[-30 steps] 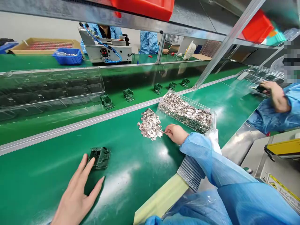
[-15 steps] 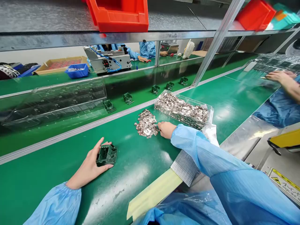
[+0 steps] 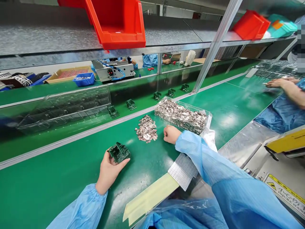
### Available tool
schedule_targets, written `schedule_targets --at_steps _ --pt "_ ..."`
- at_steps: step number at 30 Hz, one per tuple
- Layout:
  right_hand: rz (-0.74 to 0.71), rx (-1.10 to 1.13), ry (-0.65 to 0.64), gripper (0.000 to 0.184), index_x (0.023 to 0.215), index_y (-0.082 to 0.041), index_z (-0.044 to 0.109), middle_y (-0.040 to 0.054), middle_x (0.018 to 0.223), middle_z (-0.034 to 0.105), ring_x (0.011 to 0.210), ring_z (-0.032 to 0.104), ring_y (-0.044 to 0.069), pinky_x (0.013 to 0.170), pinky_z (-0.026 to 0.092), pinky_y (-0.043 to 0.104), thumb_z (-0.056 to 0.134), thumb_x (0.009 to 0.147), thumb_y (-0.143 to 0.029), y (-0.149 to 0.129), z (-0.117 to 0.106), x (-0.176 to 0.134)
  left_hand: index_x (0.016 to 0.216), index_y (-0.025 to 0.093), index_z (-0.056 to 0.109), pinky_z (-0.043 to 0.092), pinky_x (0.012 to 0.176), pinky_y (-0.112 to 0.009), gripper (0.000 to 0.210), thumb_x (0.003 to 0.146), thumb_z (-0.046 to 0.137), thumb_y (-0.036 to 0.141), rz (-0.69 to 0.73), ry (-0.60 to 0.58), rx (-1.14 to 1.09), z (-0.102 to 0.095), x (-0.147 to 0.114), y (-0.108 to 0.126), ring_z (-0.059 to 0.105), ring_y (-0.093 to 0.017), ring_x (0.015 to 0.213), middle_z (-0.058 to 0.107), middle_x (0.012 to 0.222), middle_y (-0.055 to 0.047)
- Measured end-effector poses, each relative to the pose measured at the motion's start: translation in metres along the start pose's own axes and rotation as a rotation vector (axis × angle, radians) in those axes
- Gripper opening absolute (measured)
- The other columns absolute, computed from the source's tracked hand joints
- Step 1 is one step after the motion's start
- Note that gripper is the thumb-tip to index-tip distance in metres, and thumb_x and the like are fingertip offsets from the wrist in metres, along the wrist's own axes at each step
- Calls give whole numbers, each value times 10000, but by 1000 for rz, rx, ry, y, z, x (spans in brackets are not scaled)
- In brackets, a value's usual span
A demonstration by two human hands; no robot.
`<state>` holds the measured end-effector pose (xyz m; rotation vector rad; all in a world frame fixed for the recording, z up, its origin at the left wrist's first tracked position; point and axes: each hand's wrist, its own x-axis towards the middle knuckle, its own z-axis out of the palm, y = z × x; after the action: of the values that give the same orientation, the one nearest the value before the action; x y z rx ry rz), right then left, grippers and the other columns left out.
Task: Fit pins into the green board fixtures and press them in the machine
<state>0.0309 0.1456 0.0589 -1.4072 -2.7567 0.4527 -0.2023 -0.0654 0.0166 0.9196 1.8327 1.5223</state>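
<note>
Over the green bench, my left hand [image 3: 106, 175] grips a green circuit board assembly [image 3: 119, 152], thumb on the near side and fingers behind. The board looks tilted, with an opening in its frame. My right hand [image 3: 172, 134] is closed, its fingers curled in. Whatever it may hold is too small or hidden to make out. Just left of it lies a loose pile of small silvery metal pieces [image 3: 146, 128]. A clear plastic box [image 3: 209, 120] full of similar pieces [image 3: 182, 111] stands behind my right hand.
Near my right forearm lies a ridged silvery sheet [image 3: 183, 171] beside yellow tape [image 3: 150, 200]. Several board assemblies [image 3: 130, 104] stand on the strip behind a metal rail. A red bin [image 3: 124, 39] sits on the shelf overhead. At right are a co-worker's hands [image 3: 281, 82].
My left hand has moved right with the board, which is now turned and more tilted. My right hand has drawn back from the pile, its fingers curled tighter. The view has shifted somewhat.
</note>
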Motion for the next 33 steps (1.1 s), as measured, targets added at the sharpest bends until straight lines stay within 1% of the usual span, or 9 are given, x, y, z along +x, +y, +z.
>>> schedule_targets --at_steps 3,5,7,10,13,17,22,27,33 --pt "11 106 143 124 721 -172 568 20 743 631 692 603 158 609 454 238 594 734 -51 8 -11 -39 1028 211 514 560 940 -395 617 551 880 347 -49 9 -212 25 -7 5 671 -247 1054 671 1115 -64" --pt "0 221 218 101 763 -186 555 3 716 622 635 581 141 570 451 231 537 778 -89 9 -16 -74 1077 211 520 533 971 -361 648 552 889 305 -105 -56 -355 42 -14 14 666 -210 1052 669 1130 -51" --pt "-43 464 287 63 769 -196 554 13 743 637 621 579 142 557 469 240 545 829 -176 8 -18 -112 1117 213 525 517 983 -351 680 549 895 256 -192 -196 -488 61 -24 28 668 -195 1042 681 1128 -46" --pt "-65 847 353 158 757 -198 598 41 769 656 651 603 167 557 494 262 652 835 -325 4 -14 -160 1126 215 545 517 973 -367 679 546 897 198 -310 -440 -631 89 -42 51 681 -204 1012 708 1085 -43" --pt "13 996 460 222 719 -203 603 39 759 630 643 593 166 542 496 261 734 794 -365 0 -3 -188 1099 207 563 527 951 -383 625 565 885 177 -354 -577 -694 114 -59 64 688 -214 987 709 1078 -46" --pt "154 1057 663 323 651 -198 546 66 851 633 675 597 166 562 514 270 745 787 -413 -4 17 -201 1029 191 590 550 917 -347 527 584 872 172 -276 -611 -633 130 -70 57 681 -217 996 700 1065 -43" --pt "245 1204 547 312 721 -204 567 9 712 636 521 584 132 466 502 241 803 728 -408 -10 35 -202 1064 203 569 574 871 -318 542 604 854 190 -186 -645 -526 130 -66 33 694 -199 956 688 1080 -47" --pt "284 1227 579 214 835 -216 689 3 624 679 516 644 173 461 549 266 783 763 -394 -14 44 -203 1104 228 564 590 787 -282 580 596 836 164 -89 -622 -512 130 -64 22 706 -171 859 708 985 -24" --pt "295 1172 628 180 934 -227 715 61 888 744 716 717 220 530 591 295 681 866 -391 -14 55 -204 1094 225 584 594 813 -297 527 620 785 114 -121 -639 -471 133 -66 22 715 -205 931 724 1028 -44"
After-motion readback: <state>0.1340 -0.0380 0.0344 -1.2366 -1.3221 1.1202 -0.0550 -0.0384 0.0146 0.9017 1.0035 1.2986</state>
